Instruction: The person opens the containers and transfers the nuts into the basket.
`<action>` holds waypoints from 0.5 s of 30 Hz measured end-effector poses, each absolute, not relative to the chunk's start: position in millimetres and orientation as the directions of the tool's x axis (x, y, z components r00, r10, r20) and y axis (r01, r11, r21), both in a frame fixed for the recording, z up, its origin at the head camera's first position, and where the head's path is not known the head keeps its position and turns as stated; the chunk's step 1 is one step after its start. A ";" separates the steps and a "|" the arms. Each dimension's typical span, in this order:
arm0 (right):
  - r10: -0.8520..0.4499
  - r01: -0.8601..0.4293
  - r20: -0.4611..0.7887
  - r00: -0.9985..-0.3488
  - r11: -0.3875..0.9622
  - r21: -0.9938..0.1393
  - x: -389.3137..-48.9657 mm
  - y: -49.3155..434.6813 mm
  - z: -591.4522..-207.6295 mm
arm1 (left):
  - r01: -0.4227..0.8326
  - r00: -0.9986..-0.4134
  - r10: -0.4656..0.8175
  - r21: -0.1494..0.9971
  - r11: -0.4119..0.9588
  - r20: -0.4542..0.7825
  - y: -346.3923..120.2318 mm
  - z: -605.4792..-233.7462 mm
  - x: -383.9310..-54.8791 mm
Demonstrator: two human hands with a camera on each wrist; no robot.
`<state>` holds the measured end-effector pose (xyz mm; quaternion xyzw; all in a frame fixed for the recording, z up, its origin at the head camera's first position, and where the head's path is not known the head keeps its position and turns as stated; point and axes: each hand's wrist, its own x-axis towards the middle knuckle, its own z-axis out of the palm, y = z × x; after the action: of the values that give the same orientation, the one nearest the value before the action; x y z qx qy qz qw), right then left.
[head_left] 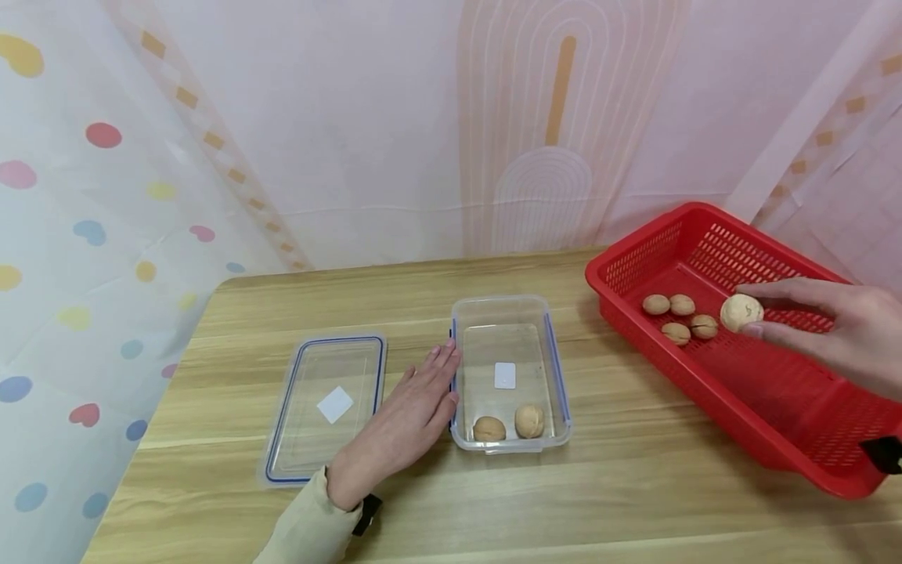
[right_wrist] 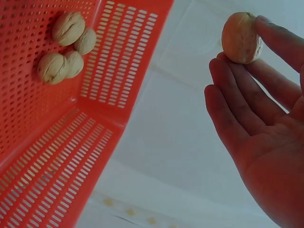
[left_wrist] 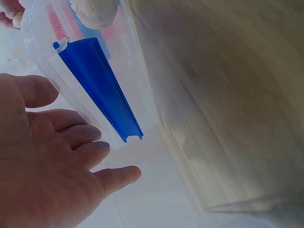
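Note:
Between thumb and fingertips my right hand (head_left: pixel 835 325) pinches a walnut (head_left: pixel 741 313), held over the red basket (head_left: pixel 768 462). The right wrist view shows this walnut (right_wrist: pixel 241 38) at the tips of the fingers. Several other walnuts (right_wrist: pixel 68 28) lie grouped on the basket floor. My left hand (head_left: pixel 405 415) has its fingers extended against the left side of a clear plastic container (head_left: pixel 503 309), near its blue side latch (left_wrist: pixel 97 88). Inside the container, two walnuts (head_left: pixel 529 421) sit at the near end, and a white label (head_left: pixel 504 376) shows on its bottom.
A clear lid (head_left: pixel 310 439) with a blue seal and a white label lies flat left of the container, partly behind the left forearm. The wooden table (head_left: pixel 507 509) ends at a patterned curtain (head_left: pixel 380 141) at the back. The basket's raised walls stand at the right.

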<state>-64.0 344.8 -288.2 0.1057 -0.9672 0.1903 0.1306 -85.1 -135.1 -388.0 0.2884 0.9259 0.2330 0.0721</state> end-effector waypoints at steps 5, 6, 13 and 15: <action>-0.125 -0.189 0.191 -0.973 0.913 -0.363 -77.0 349.4 -288.9 | 0.494 -0.826 0.564 0.478 0.727 -0.004 -134.2 -386.8 -84.5; -0.124 -0.179 0.170 -0.978 0.914 -0.364 -80.1 350.5 -289.4 | 0.493 -0.827 0.563 0.475 0.729 -0.005 -134.0 -386.8 -84.4; -0.143 -0.164 0.084 -0.986 0.915 -0.369 -98.7 360.7 -295.6 | 0.481 -0.834 0.551 0.475 0.737 -0.011 -133.4 -387.1 -84.0; -0.145 -0.159 0.066 -0.987 0.914 -0.372 -102.9 362.8 -297.4 | 0.479 -0.836 0.549 0.474 0.738 -0.011 -133.5 -386.8 -83.7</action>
<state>-102.9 362.8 -297.4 0.0776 -0.9782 0.1918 0.0185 -83.7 -133.5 -386.8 0.2767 0.9293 0.2328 0.0750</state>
